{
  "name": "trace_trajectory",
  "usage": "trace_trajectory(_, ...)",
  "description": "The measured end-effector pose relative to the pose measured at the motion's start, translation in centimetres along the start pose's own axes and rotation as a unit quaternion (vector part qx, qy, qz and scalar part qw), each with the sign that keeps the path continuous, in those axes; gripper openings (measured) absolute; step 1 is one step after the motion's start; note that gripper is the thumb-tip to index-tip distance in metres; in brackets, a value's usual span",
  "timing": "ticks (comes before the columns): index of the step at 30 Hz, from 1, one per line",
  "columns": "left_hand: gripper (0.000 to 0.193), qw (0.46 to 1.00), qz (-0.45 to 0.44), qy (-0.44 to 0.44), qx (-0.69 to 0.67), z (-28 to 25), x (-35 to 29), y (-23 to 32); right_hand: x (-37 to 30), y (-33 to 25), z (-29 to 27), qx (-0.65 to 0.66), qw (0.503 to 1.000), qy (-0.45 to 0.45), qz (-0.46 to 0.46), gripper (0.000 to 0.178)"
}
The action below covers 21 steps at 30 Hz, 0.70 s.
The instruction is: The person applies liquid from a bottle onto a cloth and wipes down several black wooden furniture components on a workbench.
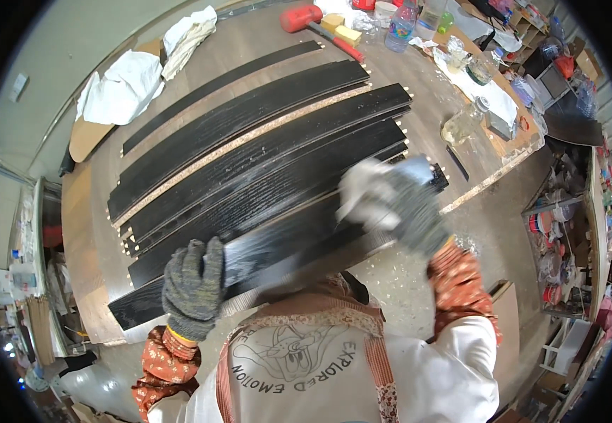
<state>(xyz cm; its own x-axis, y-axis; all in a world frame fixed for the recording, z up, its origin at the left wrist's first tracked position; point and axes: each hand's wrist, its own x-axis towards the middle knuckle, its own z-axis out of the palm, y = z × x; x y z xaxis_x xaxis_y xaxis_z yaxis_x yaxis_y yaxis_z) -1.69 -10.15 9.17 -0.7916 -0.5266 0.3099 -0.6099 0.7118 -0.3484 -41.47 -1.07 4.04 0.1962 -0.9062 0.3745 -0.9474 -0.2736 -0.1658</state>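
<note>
My left hand [192,285], in a grey knit glove, lies with fingers stretched over the left part of the nearest black wooden board [274,248]. My right hand [419,215], gloved alike, presses a crumpled white cloth [371,190] on that board's right part; cloth and hand are smeared by motion. Wet-looking, glossy streaks show on the board between my hands. Beyond it, several more black boards [271,137] lie side by side, with small pale dowels sticking out at their ends. A narrow black strip [221,92] lies farthest away.
On the table [84,243], a red mallet [302,18] and yellow sponge blocks [348,36] lie at the back. White cloths [120,88] are heaped at back left. A glass jar [464,121], a plastic bottle [400,27] and a cluttered shelf [560,233] are on the right.
</note>
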Motion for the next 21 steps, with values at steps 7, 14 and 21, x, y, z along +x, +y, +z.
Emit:
trace_trajectory(7,0.066,0.998,-0.065,0.006,-0.024,-2.6,0.5,-3.0,-1.7,13.8,-4.8,-0.019,0.932,0.13,0.336,0.049)
trace_trajectory(14,0.075,0.992,-0.119,0.007,-0.029,-3.2,3.4,-4.3,3.3,13.5,-5.3,-0.108,0.944,0.079,0.301,0.053)
trace_trajectory(21,0.054,0.99,-0.036,0.108,0.081,-2.8,7.0,-4.5,12.9,-5.3,-5.8,-0.117,0.983,0.118,-0.081,0.05)
